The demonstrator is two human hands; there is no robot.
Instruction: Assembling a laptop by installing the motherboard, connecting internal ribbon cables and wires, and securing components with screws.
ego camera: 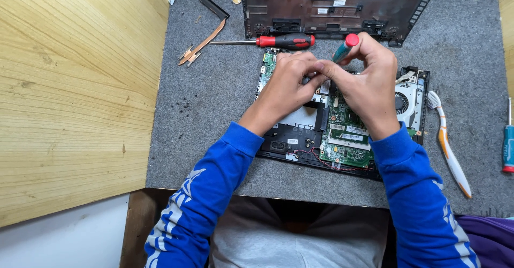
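Blue sleeves [214, 193]; right hand [369, 83] grips teal screwdriver [345, 47].

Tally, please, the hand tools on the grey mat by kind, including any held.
Screwdrivers: 3 (red-black, teal in the right hand, teal at the right edge)
Toothbrushes: 1
Total: 4

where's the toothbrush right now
In the head view, the white and orange toothbrush lies on the grey mat, right of the opened laptop's fan.
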